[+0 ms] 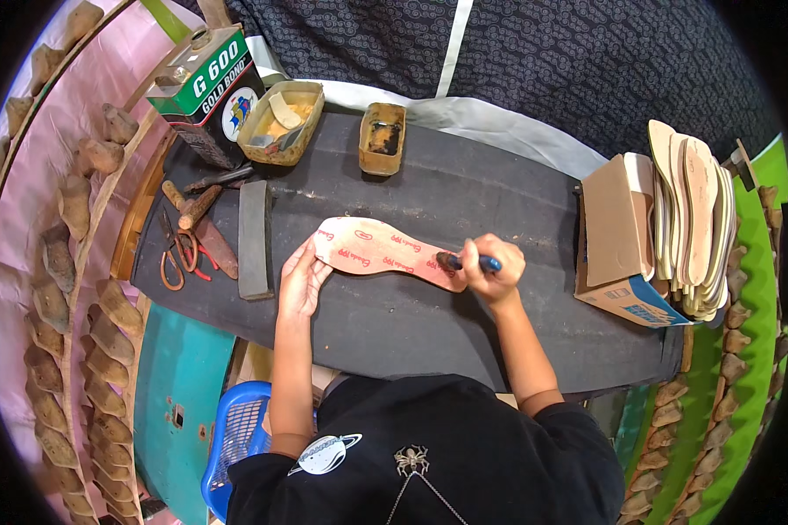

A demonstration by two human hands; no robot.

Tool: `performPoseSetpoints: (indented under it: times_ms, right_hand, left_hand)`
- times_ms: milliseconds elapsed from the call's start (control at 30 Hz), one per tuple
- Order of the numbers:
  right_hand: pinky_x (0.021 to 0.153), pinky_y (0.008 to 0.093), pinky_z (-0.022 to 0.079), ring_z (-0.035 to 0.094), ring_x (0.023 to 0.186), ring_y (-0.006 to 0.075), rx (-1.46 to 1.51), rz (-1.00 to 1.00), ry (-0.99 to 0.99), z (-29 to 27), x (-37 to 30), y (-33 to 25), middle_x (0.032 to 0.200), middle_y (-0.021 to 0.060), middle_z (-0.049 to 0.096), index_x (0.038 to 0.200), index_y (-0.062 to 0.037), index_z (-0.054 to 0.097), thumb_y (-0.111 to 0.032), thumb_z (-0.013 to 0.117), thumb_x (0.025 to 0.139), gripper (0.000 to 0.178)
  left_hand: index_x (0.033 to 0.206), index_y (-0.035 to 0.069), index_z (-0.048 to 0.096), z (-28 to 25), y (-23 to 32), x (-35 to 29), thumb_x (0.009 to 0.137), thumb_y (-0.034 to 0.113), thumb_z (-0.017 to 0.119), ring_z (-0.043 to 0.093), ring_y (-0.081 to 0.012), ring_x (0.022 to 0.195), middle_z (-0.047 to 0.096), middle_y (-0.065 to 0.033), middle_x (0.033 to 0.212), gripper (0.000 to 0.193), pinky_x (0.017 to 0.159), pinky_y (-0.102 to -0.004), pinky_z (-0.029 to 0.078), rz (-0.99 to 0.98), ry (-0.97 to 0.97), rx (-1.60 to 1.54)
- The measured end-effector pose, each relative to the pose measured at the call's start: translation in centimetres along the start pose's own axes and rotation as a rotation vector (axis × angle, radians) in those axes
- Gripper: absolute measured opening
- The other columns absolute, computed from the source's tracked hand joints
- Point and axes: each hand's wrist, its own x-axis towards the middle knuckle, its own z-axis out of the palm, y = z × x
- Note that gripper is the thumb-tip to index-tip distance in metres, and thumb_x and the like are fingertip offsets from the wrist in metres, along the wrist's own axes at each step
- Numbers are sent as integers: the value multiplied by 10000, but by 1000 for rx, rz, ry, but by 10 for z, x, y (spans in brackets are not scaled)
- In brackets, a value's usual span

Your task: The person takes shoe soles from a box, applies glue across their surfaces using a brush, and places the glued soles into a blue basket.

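A pale pink shoe insole board with red printing lies crosswise above the dark tabletop. My left hand is closed on its wide left end, thumb at the edge and fingers partly hidden beneath. In my right hand is a brush with a blue handle, gripped in closed fingers. The brush's dark tip touches the narrow right end of the insole board. Left of my left hand lies a long grey block, which looks like a sharpening stone.
A green-and-black metal can, a tub with scraps and a stained small tub stand at the back. Scissors and a hammer lie left. At right, a cardboard box holds stacked insole boards. Shoe lasts line side racks.
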Motion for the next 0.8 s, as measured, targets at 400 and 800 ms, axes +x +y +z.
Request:
performPoseSetpoints:
  times_ms: [400, 800]
  right_hand:
    - [379, 232, 405, 498, 382, 161, 135, -158, -276, 18, -20, -34, 472, 45, 491, 554, -61, 472, 22, 579, 599, 143]
    - [342, 276, 346, 454, 349, 176, -120, -100, -213, 14, -2, 6, 454, 52, 443, 528, -55, 450, 19, 589, 632, 189]
  left_hand:
    - [1135, -47, 410, 5, 3, -1, 870, 156, 416, 532, -197, 968, 524, -134, 1060, 333, 827, -313, 448, -6, 4, -5]
    - [1111, -35, 442, 0, 0, 2, 867, 159, 423, 545, -182, 942, 539, -118, 1040, 312, 789, -284, 467, -5, 11, -11]
